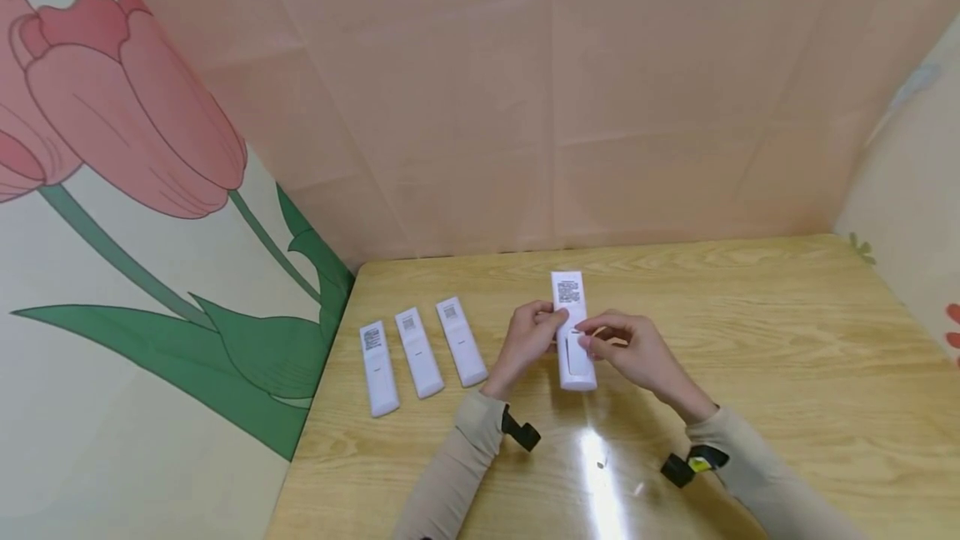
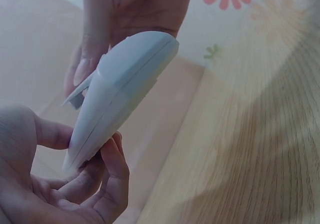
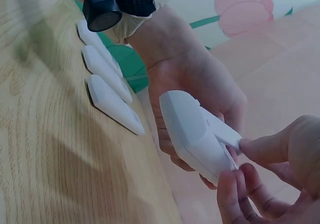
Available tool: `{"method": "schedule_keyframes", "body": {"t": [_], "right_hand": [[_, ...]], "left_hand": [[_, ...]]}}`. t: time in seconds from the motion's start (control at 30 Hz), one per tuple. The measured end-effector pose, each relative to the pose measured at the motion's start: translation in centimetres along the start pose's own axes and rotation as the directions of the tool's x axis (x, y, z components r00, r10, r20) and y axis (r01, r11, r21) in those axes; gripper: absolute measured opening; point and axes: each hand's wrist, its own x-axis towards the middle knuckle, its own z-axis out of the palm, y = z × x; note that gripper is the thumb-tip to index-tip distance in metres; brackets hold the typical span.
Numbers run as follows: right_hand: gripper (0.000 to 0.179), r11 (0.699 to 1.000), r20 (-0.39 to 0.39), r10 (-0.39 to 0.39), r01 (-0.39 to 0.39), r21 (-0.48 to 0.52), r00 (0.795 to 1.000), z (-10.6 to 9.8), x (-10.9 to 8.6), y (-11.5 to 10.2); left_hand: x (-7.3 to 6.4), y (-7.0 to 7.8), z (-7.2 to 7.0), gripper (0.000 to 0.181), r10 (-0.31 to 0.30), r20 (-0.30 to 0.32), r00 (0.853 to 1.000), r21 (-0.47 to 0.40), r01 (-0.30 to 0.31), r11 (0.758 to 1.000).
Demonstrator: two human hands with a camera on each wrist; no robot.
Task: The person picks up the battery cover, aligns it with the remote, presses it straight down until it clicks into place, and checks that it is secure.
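Over the table, my left hand grips a white remote control by its side, thumb on the back face and fingers beneath. The back of the remote faces up, with a printed label near its far end. My right hand pinches the battery cover at its end, between thumb and fingers. In the right wrist view the cover tilts up from the remote's body, raised at the pinched end and meeting the body at the other. The inside of the battery compartment is hidden.
To the left, three more white remotes lie back up in a row on the wooden table. A pink-beige wall covering stands behind the table. Both wrists wear black cameras.
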Motion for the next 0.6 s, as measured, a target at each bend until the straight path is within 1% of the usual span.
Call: {"method": "schedule_keyframes", "body": {"t": [0.17, 0.37, 0.6], "right_hand": [[0.019, 0.999, -0.029, -0.022, 0.021, -0.036, 0.999, 0.3, 0.1, 0.1], [0.020, 0.998, -0.056, -0.027, 0.023, -0.067, 0.998, 0.9, 0.1, 0.3], [0.021, 0.996, -0.078, -0.037, 0.031, -0.086, 0.996, 1.3, 0.2, 0.4]], "left_hand": [[0.1, 0.0, 0.0, 0.032, 0.006, -0.007, 1.000, -0.005, -0.006, 1.000], [0.0, 0.0, 0.0, 0.034, 0.001, -0.016, 1.000, 0.003, -0.001, 1.000], [0.1, -0.1, 0.0, 0.034, 0.001, -0.024, 1.000, -0.024, -0.001, 1.000]]}}
